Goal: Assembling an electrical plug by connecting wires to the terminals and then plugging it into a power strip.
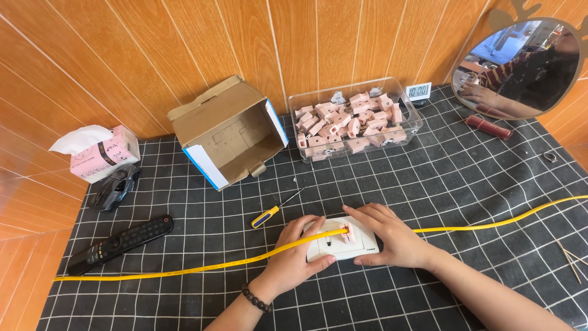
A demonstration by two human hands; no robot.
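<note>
A white wall-socket plate (347,247) lies on the black grid-patterned tablecloth (429,184) near the front. A small pink plastic module (347,233) sits in it. My left hand (295,254) grips the plate's left side, thumb under its edge. My right hand (390,236) holds the right side, fingers resting on top by the pink module. A long yellow cable (184,270) runs across the table and over the plate between my hands.
A yellow-and-blue screwdriver (272,211) lies just behind my left hand. Behind stand an open cardboard box (229,132) and a clear bin of several pink modules (352,119). A remote (119,242), toy car (113,187), tissue pack (101,153), mirror (520,64), small clock (418,92).
</note>
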